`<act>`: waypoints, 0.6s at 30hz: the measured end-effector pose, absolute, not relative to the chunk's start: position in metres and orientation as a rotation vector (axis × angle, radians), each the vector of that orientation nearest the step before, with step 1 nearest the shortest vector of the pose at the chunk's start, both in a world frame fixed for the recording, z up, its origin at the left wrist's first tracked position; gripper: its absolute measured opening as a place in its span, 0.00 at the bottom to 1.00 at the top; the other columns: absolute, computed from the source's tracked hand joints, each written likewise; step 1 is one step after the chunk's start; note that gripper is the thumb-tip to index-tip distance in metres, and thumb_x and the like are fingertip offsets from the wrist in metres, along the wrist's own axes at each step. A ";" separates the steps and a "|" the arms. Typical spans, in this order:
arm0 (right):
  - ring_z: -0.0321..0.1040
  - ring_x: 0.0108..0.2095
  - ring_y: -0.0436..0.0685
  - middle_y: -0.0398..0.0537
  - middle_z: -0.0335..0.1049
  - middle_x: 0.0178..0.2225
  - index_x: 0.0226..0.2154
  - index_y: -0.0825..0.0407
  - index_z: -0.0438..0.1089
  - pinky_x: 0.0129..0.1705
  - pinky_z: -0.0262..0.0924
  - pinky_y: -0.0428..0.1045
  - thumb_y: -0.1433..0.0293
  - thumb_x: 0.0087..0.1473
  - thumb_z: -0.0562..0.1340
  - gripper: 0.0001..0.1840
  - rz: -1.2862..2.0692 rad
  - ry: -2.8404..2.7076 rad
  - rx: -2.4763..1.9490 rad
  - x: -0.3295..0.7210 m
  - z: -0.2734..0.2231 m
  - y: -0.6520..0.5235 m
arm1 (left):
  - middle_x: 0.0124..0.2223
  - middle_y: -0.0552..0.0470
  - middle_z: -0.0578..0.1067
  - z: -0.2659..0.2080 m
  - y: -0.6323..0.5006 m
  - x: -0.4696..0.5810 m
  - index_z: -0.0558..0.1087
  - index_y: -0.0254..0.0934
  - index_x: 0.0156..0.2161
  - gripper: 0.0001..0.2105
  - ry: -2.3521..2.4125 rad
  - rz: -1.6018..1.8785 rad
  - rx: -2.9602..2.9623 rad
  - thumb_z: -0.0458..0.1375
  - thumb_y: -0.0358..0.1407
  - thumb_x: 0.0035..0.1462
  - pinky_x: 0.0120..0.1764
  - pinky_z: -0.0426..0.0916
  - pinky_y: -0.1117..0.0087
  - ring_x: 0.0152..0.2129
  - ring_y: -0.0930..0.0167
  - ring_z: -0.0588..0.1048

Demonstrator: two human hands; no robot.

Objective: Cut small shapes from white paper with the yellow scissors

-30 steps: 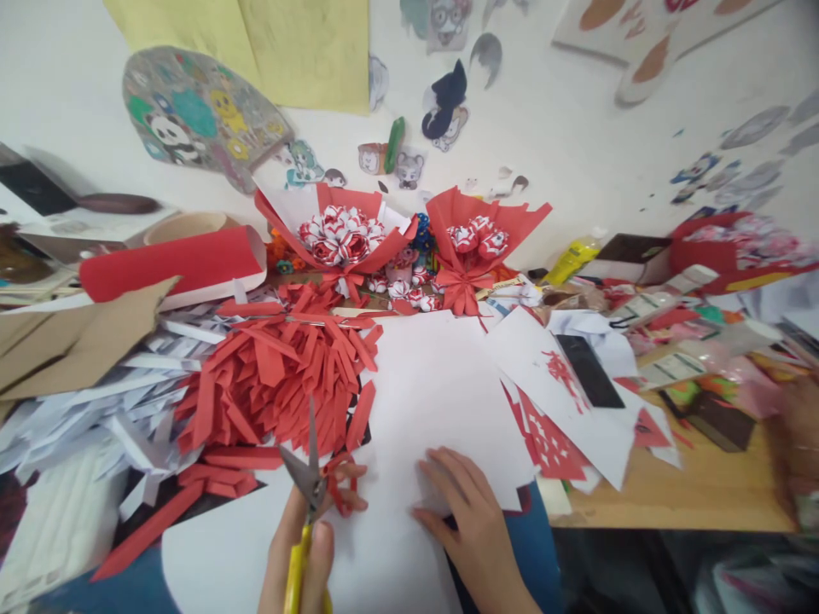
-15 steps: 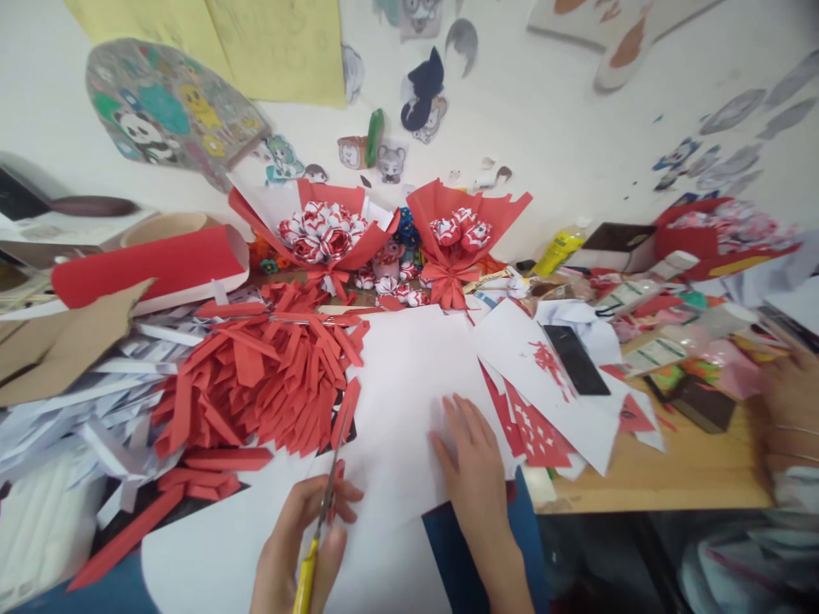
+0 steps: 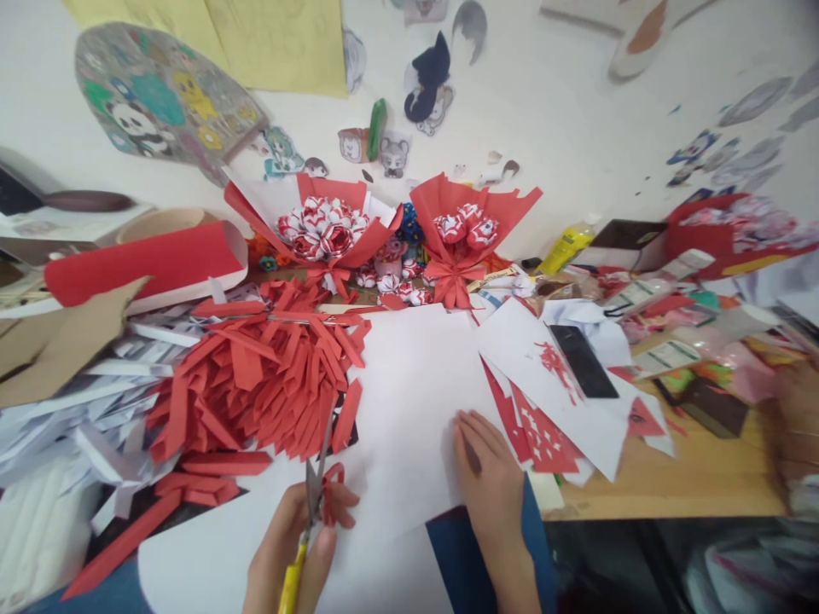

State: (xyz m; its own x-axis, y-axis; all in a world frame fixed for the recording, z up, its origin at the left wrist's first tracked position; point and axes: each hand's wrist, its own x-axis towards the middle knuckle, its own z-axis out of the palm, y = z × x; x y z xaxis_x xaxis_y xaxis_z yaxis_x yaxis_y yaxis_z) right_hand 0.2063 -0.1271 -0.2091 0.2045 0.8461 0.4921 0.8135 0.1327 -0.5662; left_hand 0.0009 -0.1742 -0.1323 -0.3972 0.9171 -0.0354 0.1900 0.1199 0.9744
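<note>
Many red strips [image 3: 256, 375] near yellow-handled scissors [image 3: 312, 495]

If the middle sheet [image 3: 409, 384] is the centre of the clock, the right hand [image 3: 492, 473] is at 4, over its edge. The left hand [image 3: 281, 529], with the scissors [image 3: 313, 495], is between 7 and 8, above a lower sheet [image 3: 377, 571]. At 9 lies the near pile of strips [image 3: 256, 375], and beyond it the far pile of strips [image 3: 115, 384]. The paper roll [image 3: 144, 260] is at 10. Before the wall [image 3: 531, 119], one bouquet [image 3: 326, 228] is at 11, the second bouquet [image 3: 467, 226] between 12 and 1. The phone [image 3: 583, 362] is between 2 and 3.
</note>
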 end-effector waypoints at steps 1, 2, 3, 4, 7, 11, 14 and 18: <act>0.71 0.49 0.57 0.52 0.75 0.46 0.44 0.56 0.75 0.54 0.66 0.53 0.69 0.61 0.58 0.13 0.064 -1.570 -1.661 0.208 -0.207 -0.126 | 0.31 0.49 0.77 -0.131 -0.174 0.000 0.74 0.39 0.37 0.19 1.703 1.323 1.076 0.58 0.53 0.53 0.36 0.66 0.69 0.30 0.65 0.74; 0.72 0.47 0.56 0.51 0.76 0.45 0.44 0.55 0.75 0.52 0.66 0.52 0.68 0.62 0.57 0.13 0.071 -1.539 -1.678 0.210 -0.205 -0.126 | 0.30 0.49 0.76 -0.130 -0.173 0.000 0.74 0.38 0.36 0.19 1.698 1.322 1.069 0.58 0.53 0.53 0.36 0.67 0.69 0.29 0.65 0.74; 0.72 0.46 0.56 0.51 0.76 0.45 0.44 0.55 0.75 0.51 0.66 0.52 0.67 0.62 0.57 0.14 0.070 -1.502 -1.707 0.212 -0.203 -0.126 | 0.30 0.49 0.76 -0.129 -0.172 -0.001 0.74 0.38 0.36 0.19 1.693 1.325 1.060 0.58 0.53 0.53 0.36 0.67 0.68 0.28 0.65 0.73; 0.73 0.45 0.56 0.51 0.76 0.45 0.44 0.54 0.75 0.49 0.67 0.51 0.66 0.62 0.57 0.14 0.063 -1.466 -1.746 0.215 -0.202 -0.127 | 0.30 0.49 0.76 -0.128 -0.172 -0.001 0.74 0.38 0.37 0.19 1.691 1.329 1.047 0.58 0.53 0.52 0.35 0.68 0.68 0.27 0.66 0.73; 0.72 0.44 0.57 0.50 0.76 0.44 0.44 0.53 0.75 0.48 0.66 0.52 0.63 0.62 0.57 0.16 0.023 -1.410 -1.860 0.222 -0.200 -0.129 | 0.29 0.49 0.77 -0.127 -0.170 -0.004 0.74 0.37 0.36 0.20 1.683 1.347 0.985 0.60 0.54 0.50 0.34 0.70 0.66 0.25 0.65 0.73; 0.67 0.49 0.62 0.54 0.71 0.48 0.48 0.54 0.72 0.52 0.62 0.58 0.57 0.60 0.58 0.21 -0.043 -1.435 -1.930 0.227 -0.206 -0.129 | 0.28 0.49 0.77 -0.131 -0.169 -0.011 0.74 0.36 0.36 0.20 1.656 1.330 0.908 0.63 0.52 0.47 0.34 0.72 0.65 0.25 0.64 0.75; 0.62 0.52 0.66 0.59 0.68 0.50 0.52 0.55 0.68 0.54 0.59 0.63 0.53 0.57 0.58 0.28 -0.089 -1.478 -1.956 0.229 -0.210 -0.126 | 0.30 0.48 0.78 -0.136 -0.171 -0.016 0.74 0.36 0.37 0.19 1.652 1.340 0.853 0.64 0.49 0.47 0.33 0.71 0.66 0.27 0.64 0.76; 0.62 0.50 0.67 0.61 0.68 0.49 0.55 0.55 0.65 0.52 0.59 0.64 0.50 0.57 0.57 0.32 -0.053 -1.500 -1.993 0.232 -0.210 -0.124 | 0.31 0.48 0.78 -0.141 -0.174 -0.019 0.73 0.36 0.38 0.19 1.629 1.383 0.759 0.63 0.49 0.49 0.33 0.71 0.66 0.29 0.62 0.77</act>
